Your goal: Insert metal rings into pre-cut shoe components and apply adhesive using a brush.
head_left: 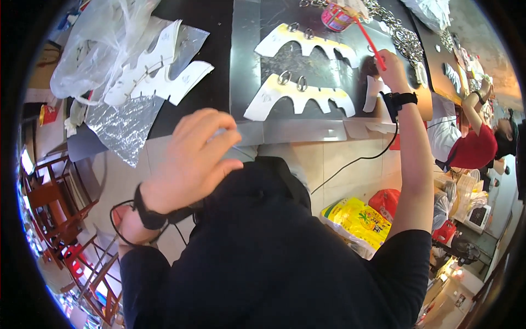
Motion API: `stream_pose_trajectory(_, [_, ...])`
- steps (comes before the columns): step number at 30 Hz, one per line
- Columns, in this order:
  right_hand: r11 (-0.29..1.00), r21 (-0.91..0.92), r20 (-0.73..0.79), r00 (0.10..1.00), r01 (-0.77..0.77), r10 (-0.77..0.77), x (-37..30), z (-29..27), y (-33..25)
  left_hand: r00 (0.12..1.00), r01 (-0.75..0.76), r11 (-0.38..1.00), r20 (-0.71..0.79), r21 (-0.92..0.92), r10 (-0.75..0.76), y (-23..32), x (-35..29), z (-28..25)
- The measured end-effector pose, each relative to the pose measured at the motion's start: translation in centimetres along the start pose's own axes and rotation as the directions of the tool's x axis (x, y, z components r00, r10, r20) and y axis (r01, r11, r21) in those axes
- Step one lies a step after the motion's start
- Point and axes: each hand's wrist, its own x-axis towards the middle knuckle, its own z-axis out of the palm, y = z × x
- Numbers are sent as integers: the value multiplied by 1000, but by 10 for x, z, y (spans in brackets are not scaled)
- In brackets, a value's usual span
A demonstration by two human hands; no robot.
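Note:
My left hand [200, 156] hovers off the table's front edge, fingers loosely bent and thumb apart; I see nothing held in it. My right hand [393, 71] is closed at the table's right side, its fingertips partly hidden. The end of a red stick [371, 45] that leans from a pink tin [336, 17] crosses in front of that hand; whether it is gripped I cannot tell. Between the hands lie two white scalloped pieces, a near one [296, 98] and a far one [323, 48], with yellowish upper edges and metal rings. A smaller white piece [372, 94] lies beside my right wrist.
A heap of metal rings [402, 35] spreads at the back right. White pieces [139, 79] lie by a clear plastic bag [101, 44] at the left. A black cable [353, 160] hangs from my right wrist. A yellow bag [359, 222] stands on the floor. Someone in red [475, 145] works at the right.

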Motion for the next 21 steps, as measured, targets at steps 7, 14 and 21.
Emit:
stream_pose_trajectory(7, [986, 56, 112, 982, -156, 149, 7, -3, 3, 985, -124, 988, 128, 88, 112, -31, 43, 18])
stream_pose_trajectory(14, [997, 26, 8, 997, -72, 72, -14, -21, -8, 988, -147, 983, 56, 112, 141, -25, 49, 58])
stream_pose_trajectory(21, [924, 229, -19, 951, 306, -310, -96, -36, -68, 998, -19, 992, -56, 122, 26, -26, 25, 76])
